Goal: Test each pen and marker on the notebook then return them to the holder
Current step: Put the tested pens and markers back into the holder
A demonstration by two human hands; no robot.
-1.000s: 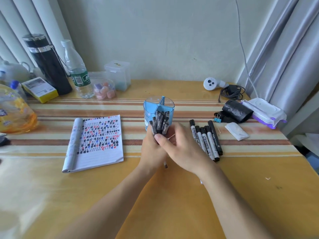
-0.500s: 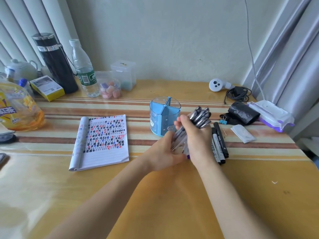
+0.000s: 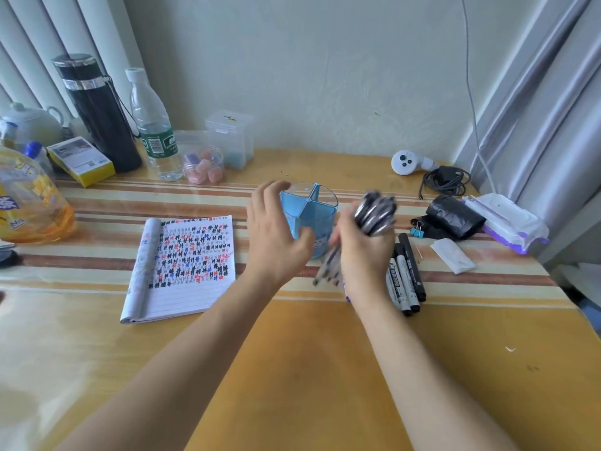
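Your open notebook [image 3: 188, 268], scribbled in black, red and blue, lies flat left of the upright blue holder [image 3: 317, 216] at the table's middle. Your right hand [image 3: 364, 255] grips the tilted, blurred pens [image 3: 375, 213] beside it. The markers [image 3: 406, 278] lie side by side toward the right edge.
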